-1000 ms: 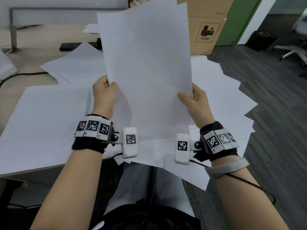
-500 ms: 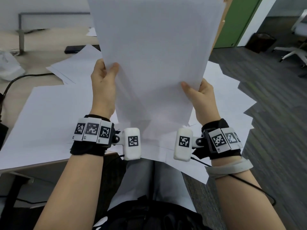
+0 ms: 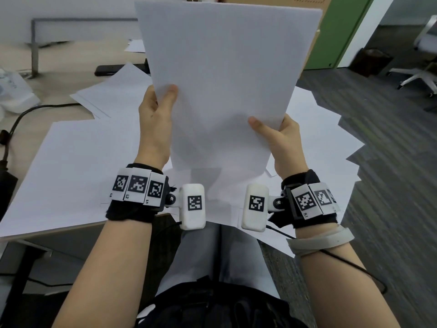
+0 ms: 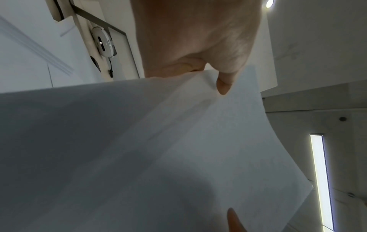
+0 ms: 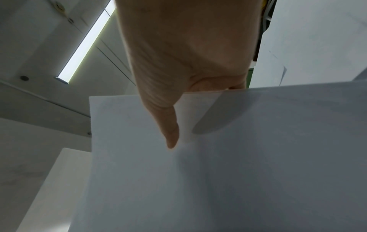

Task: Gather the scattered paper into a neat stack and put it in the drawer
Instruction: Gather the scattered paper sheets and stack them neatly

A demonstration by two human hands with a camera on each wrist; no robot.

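Note:
I hold a stack of white paper [image 3: 224,74] upright in the air above the desk, its edges nearly squared. My left hand [image 3: 157,110] pinches its left edge, thumb on the near face. My right hand [image 3: 275,136] grips the lower right edge the same way. The left wrist view shows the paper [image 4: 158,149] bending under my left hand's [image 4: 206,69] thumb. In the right wrist view my right hand [image 5: 178,94] lays its thumb flat on the sheets [image 5: 238,157]. More loose sheets [image 3: 71,166] lie spread over the desk, several fanned out past its right edge [image 3: 331,147]. No drawer is in view.
A black cable [image 3: 21,119] and a white bag [image 3: 14,91] lie at the desk's left. A dark flat device [image 3: 111,68] sits at the back. Cardboard boxes [image 3: 312,10], a green door [image 3: 343,31] and an office chair base [image 3: 416,76] stand beyond on grey carpet.
The held sheets have gone from two skewed layers to one nearly squared stack, raised higher. My left hand has slid up the left edge; the right hand stays low on the right.

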